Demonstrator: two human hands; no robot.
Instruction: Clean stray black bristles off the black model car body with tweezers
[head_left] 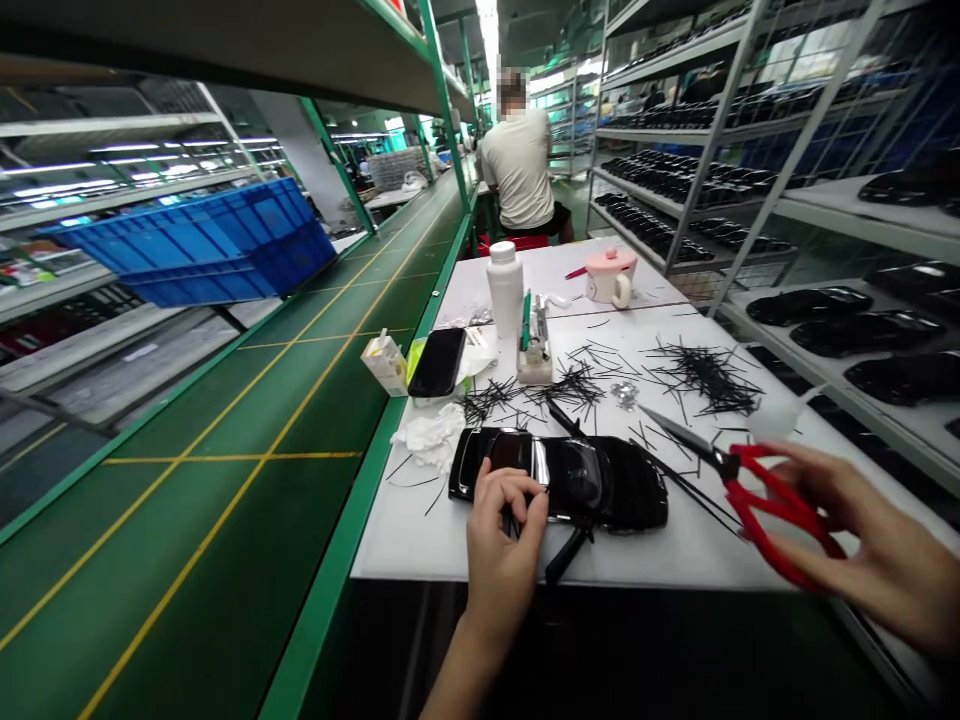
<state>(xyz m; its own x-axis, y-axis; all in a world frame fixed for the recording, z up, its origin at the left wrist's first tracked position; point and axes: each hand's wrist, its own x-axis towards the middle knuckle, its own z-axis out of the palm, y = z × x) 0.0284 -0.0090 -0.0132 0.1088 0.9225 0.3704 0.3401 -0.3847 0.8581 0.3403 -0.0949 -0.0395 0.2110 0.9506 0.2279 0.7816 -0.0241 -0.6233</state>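
Note:
A glossy black model car [622, 485] lies on the white table, with its doors standing out on both sides. My left hand [506, 520] is closed at the car's near side, fingers curled in a pinch; what is between them is too small to make out. Red-handled scissors [776, 510] are in my right hand [862, 530], to the right of the car, their blades pointing up and left. Thin black strips [709, 378] lie scattered on the table beyond the car, some beside its right end.
Behind the car are a phone [437, 362], a small carton [385, 364], crumpled tissue [431, 437], a white bottle [505, 290] and a lidded cup [610, 275]. A green conveyor [247, 440] runs left; racks of black car bodies [870, 335] stand right. A person [519, 165] sits ahead.

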